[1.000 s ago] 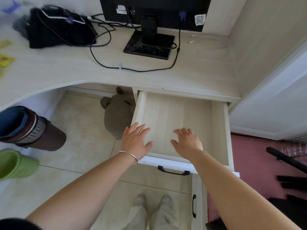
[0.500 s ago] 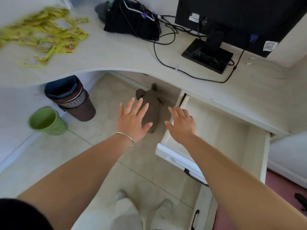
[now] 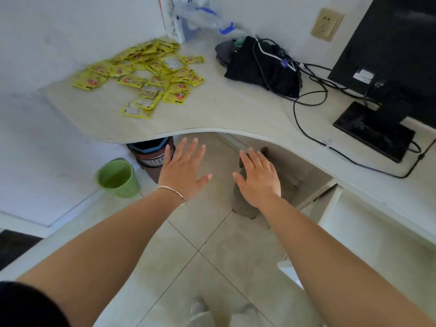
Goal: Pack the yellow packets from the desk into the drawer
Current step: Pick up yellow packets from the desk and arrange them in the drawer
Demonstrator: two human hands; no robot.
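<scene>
The yellow packets (image 3: 141,74) are lying in a loose, overlapping heap on the far corner of the bench (image 3: 224,114), at about eleven o'clock from the hands and well apart from them. None is being held, and none is seen in the drawer (image 3: 330,204), which is standing pulled out at about four o'clock, only partly in view.

The step in hand is judged to be the reach toward the heap, with packing not yet begun. The next move is being judged to call for both hands to be carried up over the curved bench edge to eleven o'clock, then for a bunch of the thin, slippery packets to be gathered and scooped together.

The left hand (image 3: 182,172), with a bracelet (image 3: 172,192) at the wrist, is being held palm down over the floor, its fingers (image 3: 188,149) straight and spread, gripping nothing. The right hand (image 3: 259,180) is being held just beside it at three o'clock, fingers (image 3: 254,159) straight and closer together, likewise empty, above a grey soft toy (image 3: 243,206) on the floor. Both arms are being stretched forward.
</scene>
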